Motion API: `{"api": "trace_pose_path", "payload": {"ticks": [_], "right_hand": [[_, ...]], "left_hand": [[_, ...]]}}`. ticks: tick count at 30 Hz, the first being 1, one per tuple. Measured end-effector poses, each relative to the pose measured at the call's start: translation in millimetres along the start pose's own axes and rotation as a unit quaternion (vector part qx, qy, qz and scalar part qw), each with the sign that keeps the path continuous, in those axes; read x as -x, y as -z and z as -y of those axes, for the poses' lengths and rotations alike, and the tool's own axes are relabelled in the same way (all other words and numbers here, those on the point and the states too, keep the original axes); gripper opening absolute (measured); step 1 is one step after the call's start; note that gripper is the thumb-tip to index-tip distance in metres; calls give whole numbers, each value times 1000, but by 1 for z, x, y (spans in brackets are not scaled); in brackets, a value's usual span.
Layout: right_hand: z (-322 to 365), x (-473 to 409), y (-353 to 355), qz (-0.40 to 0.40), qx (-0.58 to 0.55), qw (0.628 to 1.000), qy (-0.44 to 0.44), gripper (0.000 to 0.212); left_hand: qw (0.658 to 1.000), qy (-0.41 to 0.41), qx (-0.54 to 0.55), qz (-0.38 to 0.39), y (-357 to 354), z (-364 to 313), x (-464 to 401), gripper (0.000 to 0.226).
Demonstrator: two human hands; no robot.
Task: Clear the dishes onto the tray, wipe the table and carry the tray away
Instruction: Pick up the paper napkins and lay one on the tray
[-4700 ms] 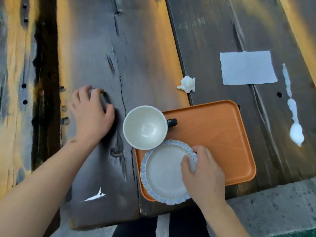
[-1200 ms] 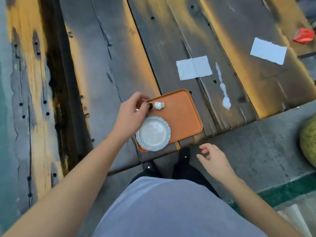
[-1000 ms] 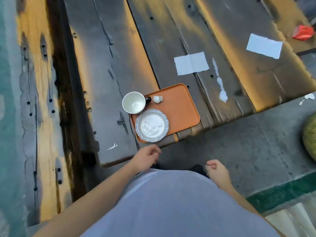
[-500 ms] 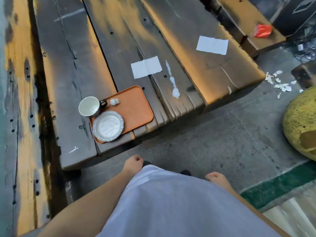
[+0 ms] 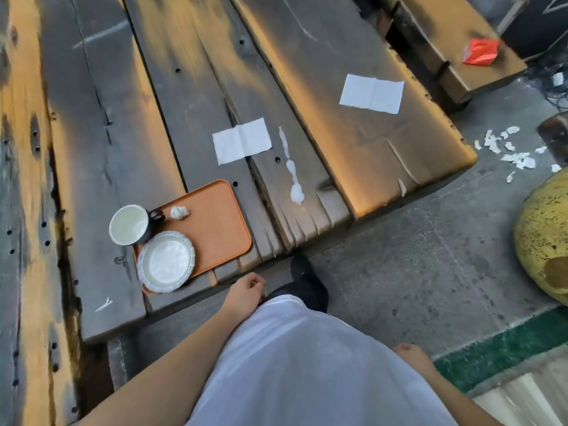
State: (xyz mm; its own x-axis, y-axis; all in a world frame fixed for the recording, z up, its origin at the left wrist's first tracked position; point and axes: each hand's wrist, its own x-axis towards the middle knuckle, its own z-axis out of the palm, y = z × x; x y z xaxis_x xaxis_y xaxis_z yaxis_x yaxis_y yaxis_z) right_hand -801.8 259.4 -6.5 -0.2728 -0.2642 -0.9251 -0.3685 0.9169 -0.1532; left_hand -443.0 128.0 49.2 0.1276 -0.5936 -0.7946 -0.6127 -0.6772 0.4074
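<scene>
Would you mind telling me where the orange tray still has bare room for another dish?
The orange plastic tray is bare across its right half, from the crumpled white tissue to its right rim. Its left side is crowded: the scalloped white plate fills the near-left corner, and the dark-handled white mug overhangs the far-left edge.

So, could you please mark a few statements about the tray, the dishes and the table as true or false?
1. The plate lies on the orange tray. True.
2. The left hand grips the tray. False: it hangs near the table edge, holding nothing.
3. A crumpled tissue lies on the tray. True.
4. The white spill on the table is wiped away. False: it remains, beside a flat napkin.
5. The cup lies overturned. False: it stands upright.
</scene>
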Motion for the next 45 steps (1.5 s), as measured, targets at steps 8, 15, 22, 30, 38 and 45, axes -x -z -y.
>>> {"api": "trace_pose_path", "payload": {"ticks": [8,15,22,30,38,45], "right_hand": [[168,-11,76,-40,-134,989,43,21],[290,-30,106,-27,-69,986,152,14],[429,-89,156,-119,107,952,263,12],[540,-132,184,-244,-35,941,233,26],[557,-158,182,-319,-27,923,215,34],[557,-162,183,-329,-32,920,212,29]], "left_hand": [[998,-44,5,41,18,-97,-57,20],[992,-18,125,-14,46,-151,-103,19],[977,52,141,-154,86,-198,-157,12],[961,84,92,-249,115,-236,-217,29],[911,140,111,-372,135,-257,-249,40],[922,143,88,-350,140,-251,-267,30]]}}
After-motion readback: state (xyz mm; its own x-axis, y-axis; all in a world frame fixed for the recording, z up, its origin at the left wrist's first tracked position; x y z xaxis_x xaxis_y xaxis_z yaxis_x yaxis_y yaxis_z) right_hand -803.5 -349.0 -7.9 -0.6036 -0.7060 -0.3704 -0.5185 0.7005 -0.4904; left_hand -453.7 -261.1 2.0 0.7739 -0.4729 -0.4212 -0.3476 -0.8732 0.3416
